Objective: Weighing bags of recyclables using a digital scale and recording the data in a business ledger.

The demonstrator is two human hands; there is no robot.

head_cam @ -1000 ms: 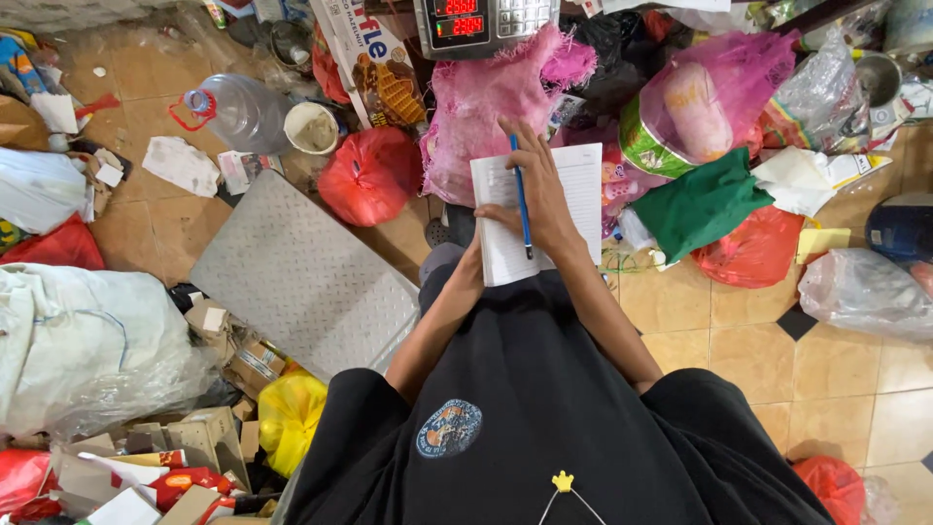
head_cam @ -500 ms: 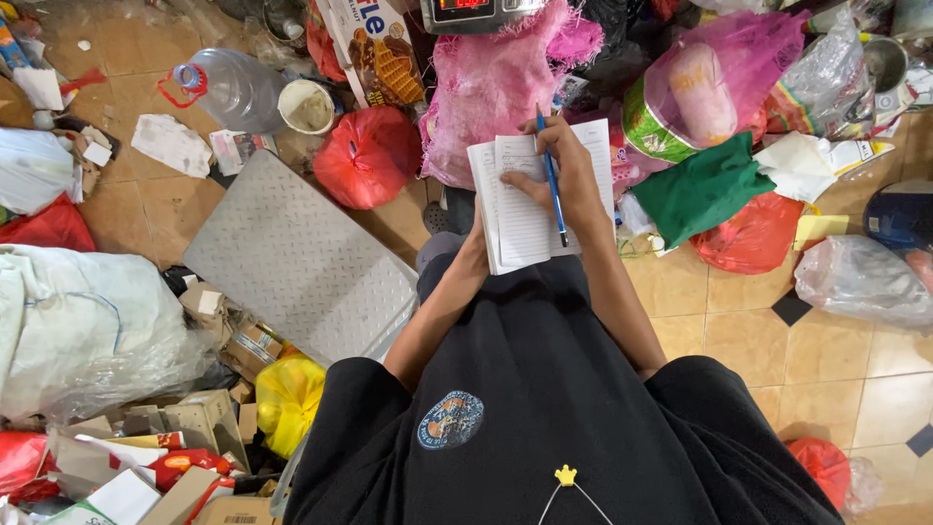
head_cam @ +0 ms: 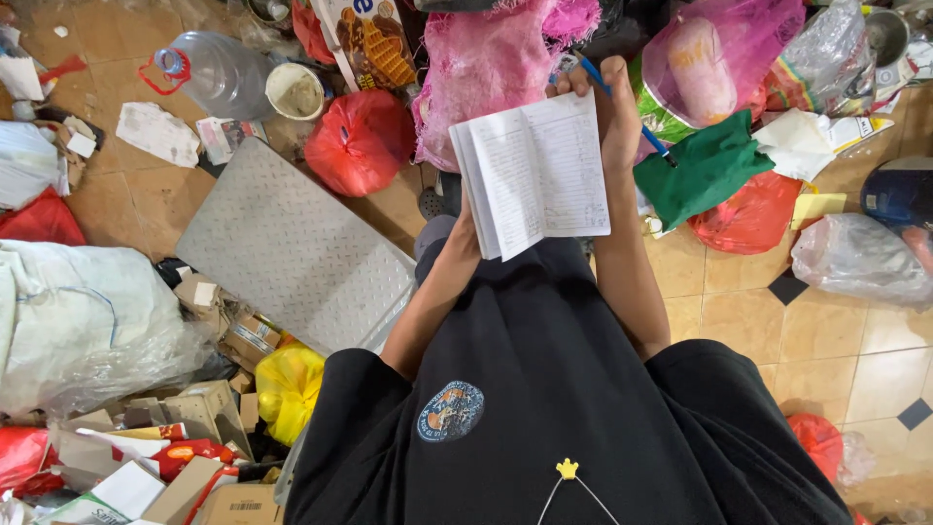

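Observation:
An open white notebook [head_cam: 535,170] with lined, handwritten pages is held up in front of my black shirt. My left hand [head_cam: 465,226] supports it from underneath at the lower left and is mostly hidden by the pages. My right hand [head_cam: 618,112] lies along the notebook's right edge with the fingers curled over its top. A blue pen [head_cam: 653,141] is gripped in that hand and slants out to the right past the wrist.
A grey metal checker plate [head_cam: 292,258] lies on the tiled floor at left. Around it are a red bag [head_cam: 360,141], a pink mesh sack [head_cam: 496,58], a green cloth [head_cam: 705,170], a water jug [head_cam: 214,73], a white sack [head_cam: 68,321], cardboard boxes [head_cam: 146,457] and a yellow bag [head_cam: 287,389].
My right hand with the pen has come off the page and shifted to the notebook's right edge. The notebook now tilts with its pages facing left.

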